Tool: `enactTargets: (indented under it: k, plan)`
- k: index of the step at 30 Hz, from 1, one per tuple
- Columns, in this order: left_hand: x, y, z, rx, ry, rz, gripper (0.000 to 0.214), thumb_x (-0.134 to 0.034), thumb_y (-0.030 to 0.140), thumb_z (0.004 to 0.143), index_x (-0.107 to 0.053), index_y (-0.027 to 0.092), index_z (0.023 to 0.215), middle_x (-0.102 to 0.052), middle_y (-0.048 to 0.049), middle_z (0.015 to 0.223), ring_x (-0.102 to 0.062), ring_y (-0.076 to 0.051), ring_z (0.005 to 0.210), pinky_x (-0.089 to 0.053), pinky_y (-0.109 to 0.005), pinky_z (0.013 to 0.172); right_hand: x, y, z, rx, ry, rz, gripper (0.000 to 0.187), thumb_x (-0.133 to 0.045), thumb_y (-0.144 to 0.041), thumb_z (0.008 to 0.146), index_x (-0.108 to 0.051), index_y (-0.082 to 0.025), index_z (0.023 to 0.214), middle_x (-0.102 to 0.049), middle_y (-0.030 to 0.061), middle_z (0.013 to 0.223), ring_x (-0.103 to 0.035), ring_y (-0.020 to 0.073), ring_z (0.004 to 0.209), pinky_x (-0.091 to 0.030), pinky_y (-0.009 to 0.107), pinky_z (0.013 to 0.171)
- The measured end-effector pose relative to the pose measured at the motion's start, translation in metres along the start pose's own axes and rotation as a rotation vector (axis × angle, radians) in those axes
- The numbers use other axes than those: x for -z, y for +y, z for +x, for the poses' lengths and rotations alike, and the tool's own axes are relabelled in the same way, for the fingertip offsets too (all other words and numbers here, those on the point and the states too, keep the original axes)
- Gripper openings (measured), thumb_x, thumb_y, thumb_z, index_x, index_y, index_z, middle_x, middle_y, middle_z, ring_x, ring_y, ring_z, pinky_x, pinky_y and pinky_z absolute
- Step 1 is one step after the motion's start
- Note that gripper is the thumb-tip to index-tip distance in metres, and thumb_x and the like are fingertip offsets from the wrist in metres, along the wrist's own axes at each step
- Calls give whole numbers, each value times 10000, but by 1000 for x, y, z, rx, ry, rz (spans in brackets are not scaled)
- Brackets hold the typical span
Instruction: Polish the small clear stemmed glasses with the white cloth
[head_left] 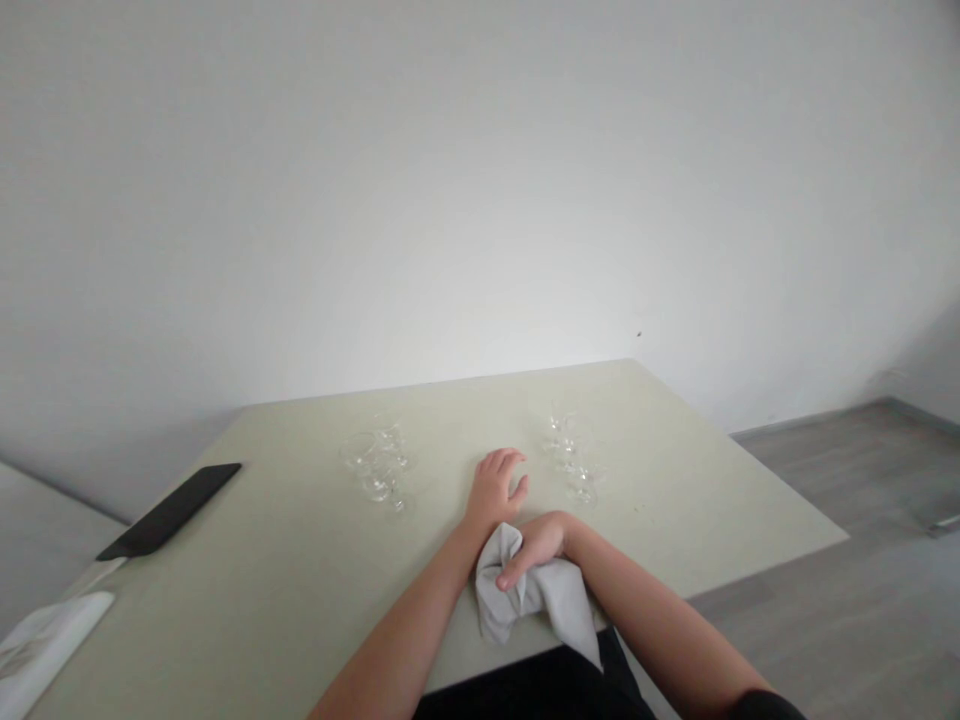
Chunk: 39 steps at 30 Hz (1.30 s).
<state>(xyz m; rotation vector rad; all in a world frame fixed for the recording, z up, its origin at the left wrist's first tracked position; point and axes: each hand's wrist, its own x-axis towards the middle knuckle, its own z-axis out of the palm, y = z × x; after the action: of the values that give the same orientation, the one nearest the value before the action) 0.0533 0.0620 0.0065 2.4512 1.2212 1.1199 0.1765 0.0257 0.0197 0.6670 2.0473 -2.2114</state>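
Observation:
My left hand [497,485] is stretched over the middle of the table, palm side down, with its thumb apart from the fingers and nothing visible in it. Close to that wrist, my right hand [541,543] grips a crumpled light grey cloth [566,592], whose corner hangs toward the table's front edge. To the right of my left hand is a cluster of clear glassware [574,460], apart from the fingers. Another group of clear glass pieces [381,470] is to the left. Their outlines are too faint to make out exact shapes.
The pale table [285,560] meets a white wall [480,200] at the back. A flat black object [172,510] lies along the left edge, with a white item [56,640] nearer to me. Grey wood-look flooring [825,600] shows past the right edge.

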Motion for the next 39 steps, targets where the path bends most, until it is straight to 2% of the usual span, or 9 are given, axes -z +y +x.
enactTargets:
  k: [4,8,13,17,23,29,33,37,39]
  plan:
    - [8,-19,3,439,489,-378,461,-602,301,831,-415,228,1246,-577,-81,1127,-566,-202,1062,-448,-380,917,1,9,0,-58,-42,203,622,-816,-575,555,-661,-104,930,-709,47,867,-674,199,872,-511,296,833]
    - [16,-36,5,847,746,-748,503,-613,248,797,-335,234,1215,-556,-46,1044,-610,-136,880,-502,-283,746,1,9,0,-52,-72,246,567,-832,-522,579,-660,-104,923,-718,49,843,-689,193,828,-521,266,764]
    - [25,-40,3,925,999,-831,588,-581,199,793,-257,277,1278,-511,-45,1122,-629,-93,810,-514,-220,673,1,8,-1,-41,-79,237,538,-828,-499,603,-667,-100,926,-723,57,841,-694,200,831,-525,270,761]
    - [29,-40,3,929,1050,-800,698,-581,218,792,-195,320,1365,-499,-48,1187,-636,-97,843,-508,-196,635,2,9,-1,-51,-78,240,544,-830,-497,602,-664,-100,934,-724,57,841,-694,197,826,-523,262,750]
    - [39,-54,8,925,1022,-906,711,-546,166,769,-240,271,1402,-604,-18,970,-644,-102,730,-494,-208,605,-1,9,-3,-42,-30,266,582,-844,-530,557,-678,-97,909,-724,70,850,-685,232,908,-509,306,835]
    - [42,-75,11,892,1028,-873,673,-593,216,737,-312,239,1348,-598,59,760,-590,-81,581,-474,-230,618,-4,4,4,30,412,513,583,-514,-675,828,-691,-123,882,-724,99,921,-658,231,1024,-446,342,974]
    - [39,-75,11,882,1025,-779,589,-632,252,717,-369,210,1242,-551,92,693,-534,-69,521,-435,-216,576,3,-4,16,145,591,763,674,-337,-685,868,-685,-108,876,-720,121,867,-682,234,947,-485,355,932]
    - [40,-66,11,814,962,-810,554,-688,331,695,-433,187,1166,-551,84,697,-499,-55,490,-396,-199,528,10,-7,19,268,750,779,339,-523,-380,757,-667,-129,931,-726,81,880,-675,232,953,-501,350,901]
    - [41,-62,11,787,912,-822,536,-704,358,688,-477,177,1139,-543,82,684,-478,-50,479,-372,-192,511,10,-7,16,359,765,728,378,-570,-269,626,-651,-145,974,-725,63,917,-666,244,964,-505,355,888]
